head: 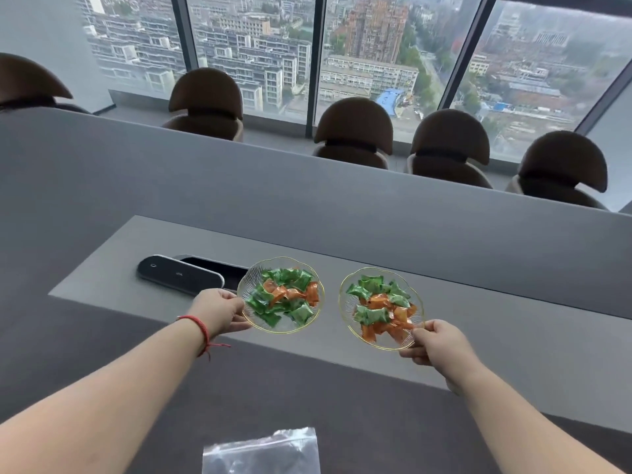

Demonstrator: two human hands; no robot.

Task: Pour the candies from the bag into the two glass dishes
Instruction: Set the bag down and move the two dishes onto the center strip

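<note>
Only the head view here. Each hand is pinching one glass dish by its near rim: the left hand (219,311) has fingers closed on the left dish (248,313), and the right hand (436,340) grips the right dish (347,316) the same way. Holding them at the edge keeps fingers out of the candies (284,295) and lets the person slide or set both dishes out toward the middle of the desk (513,336), side by side but not touching.

The count: two dishes, both filled with green and orange wrapped candies, roughly a dozen or more each, though the pile is too jumbled to be sure. One clear bag (261,451) lies flat near the desk's edge, looking pretty much empty, so the pouring seems done. There's one black panel (179,273) behind the left dish and five chairs (354,131) across the desk.
</note>
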